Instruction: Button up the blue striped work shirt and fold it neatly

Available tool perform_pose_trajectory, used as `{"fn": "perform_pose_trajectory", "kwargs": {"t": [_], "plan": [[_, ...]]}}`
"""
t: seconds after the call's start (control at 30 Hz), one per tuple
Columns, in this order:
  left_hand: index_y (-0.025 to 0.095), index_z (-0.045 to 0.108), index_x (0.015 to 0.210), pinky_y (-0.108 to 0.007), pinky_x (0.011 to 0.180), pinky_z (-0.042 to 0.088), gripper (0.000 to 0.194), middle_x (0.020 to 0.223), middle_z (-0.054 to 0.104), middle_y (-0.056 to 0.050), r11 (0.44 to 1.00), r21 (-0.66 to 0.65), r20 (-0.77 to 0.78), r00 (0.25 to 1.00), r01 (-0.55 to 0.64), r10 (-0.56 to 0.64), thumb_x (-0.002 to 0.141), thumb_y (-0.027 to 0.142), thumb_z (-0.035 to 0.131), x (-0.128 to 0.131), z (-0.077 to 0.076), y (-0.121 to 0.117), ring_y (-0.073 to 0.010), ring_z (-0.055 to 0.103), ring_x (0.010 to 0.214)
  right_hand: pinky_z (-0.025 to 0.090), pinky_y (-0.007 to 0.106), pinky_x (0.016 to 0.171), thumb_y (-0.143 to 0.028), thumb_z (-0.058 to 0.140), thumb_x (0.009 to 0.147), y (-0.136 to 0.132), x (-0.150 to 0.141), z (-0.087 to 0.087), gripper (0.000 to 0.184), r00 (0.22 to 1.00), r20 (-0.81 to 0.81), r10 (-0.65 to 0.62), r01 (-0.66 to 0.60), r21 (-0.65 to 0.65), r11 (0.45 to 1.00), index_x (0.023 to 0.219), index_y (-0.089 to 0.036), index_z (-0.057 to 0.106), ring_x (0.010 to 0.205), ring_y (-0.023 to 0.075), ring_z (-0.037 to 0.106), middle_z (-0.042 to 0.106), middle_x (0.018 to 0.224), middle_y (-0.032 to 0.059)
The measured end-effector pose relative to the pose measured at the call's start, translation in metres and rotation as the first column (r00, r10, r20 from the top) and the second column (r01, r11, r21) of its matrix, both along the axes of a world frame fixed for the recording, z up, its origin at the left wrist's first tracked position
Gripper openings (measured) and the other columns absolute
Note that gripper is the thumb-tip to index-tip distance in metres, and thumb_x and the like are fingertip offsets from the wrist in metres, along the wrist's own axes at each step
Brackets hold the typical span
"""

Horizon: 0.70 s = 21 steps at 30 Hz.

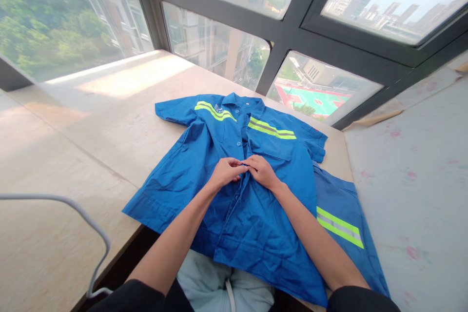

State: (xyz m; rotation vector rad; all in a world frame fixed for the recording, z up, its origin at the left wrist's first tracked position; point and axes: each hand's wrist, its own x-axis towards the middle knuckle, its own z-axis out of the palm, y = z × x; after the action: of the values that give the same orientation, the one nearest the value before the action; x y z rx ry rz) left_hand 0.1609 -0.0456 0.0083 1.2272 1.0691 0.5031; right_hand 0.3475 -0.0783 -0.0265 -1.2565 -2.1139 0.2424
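A blue short-sleeved work shirt (190, 170) with yellow-green reflective stripes lies front up on a pale stone window ledge (109, 122), collar toward the window. My left hand (225, 171) and my right hand (260, 170) meet at the middle of the shirt's button placket. Both pinch the fabric edges there, fingertips touching. The shirt's hem hangs over the ledge's near edge toward my lap.
A second blue garment (341, 214) with a reflective stripe lies under the shirt at the right. A floral-patterned surface (417, 165) fills the right side. A white cable (91, 224) curves at the lower left. Large windows (219, 48) border the ledge behind.
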Motion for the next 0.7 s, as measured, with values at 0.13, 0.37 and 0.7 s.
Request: {"fn": "perform_pose_trajectory", "kwargs": {"t": [0.13,0.37,0.7], "plan": [[0.014,0.069,0.097,-0.021,0.060,0.048,0.035,0.082,0.071,-0.002,0.968,0.251,-0.121,0.993,0.028,0.003,0.066,0.029,0.076,-0.0002,-0.0063,-0.0054,-0.0123,0.064,0.066,0.046,0.037,0.080,-0.011,0.054,0.090,0.0003,-0.0005,-0.0002,0.024,1.000,-0.024,-0.002,0.002,-0.011,1.000,0.104,-0.019,0.071,0.088,0.0208,0.060,0.068,0.093,0.0073],[0.018,0.074,0.091,-0.022,0.068,0.045,0.024,0.080,0.073,-0.001,0.909,0.414,-0.311,0.945,0.038,0.102,0.071,0.019,0.060,0.0059,-0.0017,-0.0092,-0.0156,0.066,0.076,0.045,0.036,0.080,-0.019,0.061,0.091,0.0009,0.0015,-0.0008,0.016,0.999,-0.024,-0.026,0.026,0.013,1.000,0.101,-0.023,0.073,0.089,0.0199,0.059,0.066,0.094,0.0068],[0.021,0.078,0.098,-0.022,0.071,0.045,0.031,0.088,0.075,-0.001,0.901,0.421,-0.331,0.942,0.102,0.048,0.075,0.018,0.056,0.0040,-0.0030,-0.0074,-0.0162,0.066,0.082,0.047,0.038,0.085,-0.020,0.063,0.090,0.0045,0.0057,-0.0022,0.013,0.996,-0.084,-0.026,0.024,-0.019,1.000,0.093,-0.025,0.075,0.094,0.0199,0.060,0.064,0.100,0.0065]]}}
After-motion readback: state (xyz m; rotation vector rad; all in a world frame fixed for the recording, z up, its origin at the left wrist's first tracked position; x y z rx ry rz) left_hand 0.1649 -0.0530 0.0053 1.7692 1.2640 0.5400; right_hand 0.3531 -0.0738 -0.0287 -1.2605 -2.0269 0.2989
